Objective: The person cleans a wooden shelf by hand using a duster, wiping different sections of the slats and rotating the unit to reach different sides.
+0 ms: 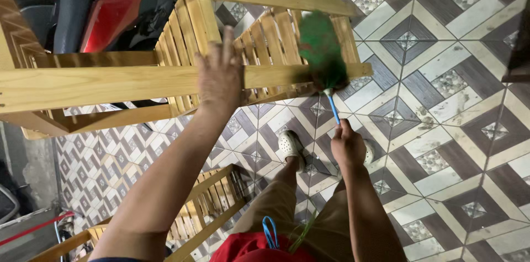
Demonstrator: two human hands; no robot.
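The right hand [348, 146] has its grip shut tight around the thin blue handle of 1 green duster [322, 52]. The fluffy green head is blurry and sits on the front edge of the wooden rack [110, 83]. The left hand [221, 77] lies flat and open on that same front rail, holding nothing. The tiled floor [441, 102] to the right is wide open. 2 white shoes [290, 145] stand below.

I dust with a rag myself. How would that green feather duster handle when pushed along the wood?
The green duster head is probably soft and floppy. It looks light: the right hand holds its thin blue handle alone. The left hand lies on the wooden rack.
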